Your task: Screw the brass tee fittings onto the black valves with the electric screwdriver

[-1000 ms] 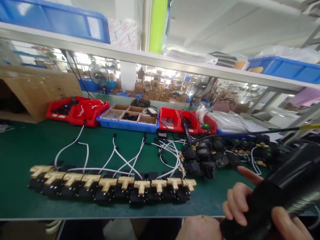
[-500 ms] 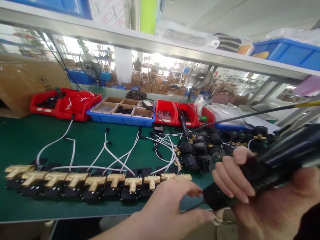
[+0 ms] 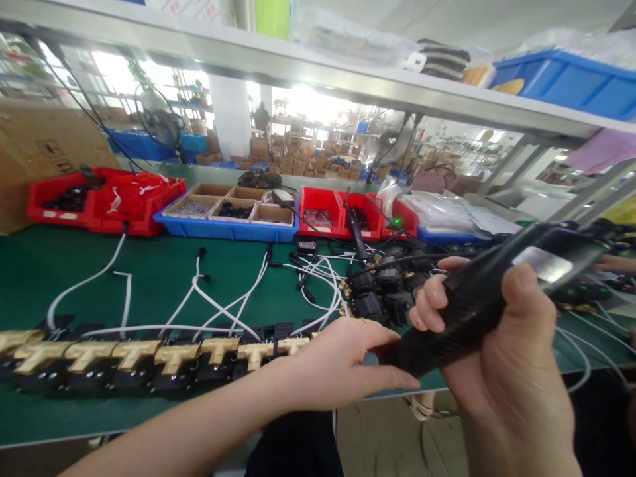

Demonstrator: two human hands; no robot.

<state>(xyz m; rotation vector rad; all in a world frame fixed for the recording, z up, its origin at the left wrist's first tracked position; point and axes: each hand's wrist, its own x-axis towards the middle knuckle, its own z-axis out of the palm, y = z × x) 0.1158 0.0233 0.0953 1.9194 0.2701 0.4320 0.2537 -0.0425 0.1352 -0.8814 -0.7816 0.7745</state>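
Observation:
My right hand (image 3: 511,371) is wrapped round a thick black power screwdriver (image 3: 477,311), its thumb beside a shiny silver patch on the body. The tool slants down to the left. My left hand (image 3: 352,358) pinches the tool's front end between thumb and fingers; the tip is hidden there. Under and beyond my left forearm runs a row of brass T-shaped valves (image 3: 176,358) on black housings. White cables (image 3: 218,305) with black plugs trail from them across the green bench (image 3: 163,255). More black housings (image 3: 368,305) lie heaped behind the tool.
Along the back stand red bins (image 3: 132,205), a blue tray (image 3: 228,230) with cardboard compartments, and more red bins (image 3: 320,212). A slim black tool (image 3: 356,232) leans there. A shelf (image 3: 318,56) crosses above, carrying a blue crate (image 3: 566,83). Part of another person's arm (image 3: 619,264) shows at right.
The screwdriver has turned, so its silver patch now shows, and my right thumb lies on top. My left fingers have closed round its front end. The view has shifted slightly right and down.

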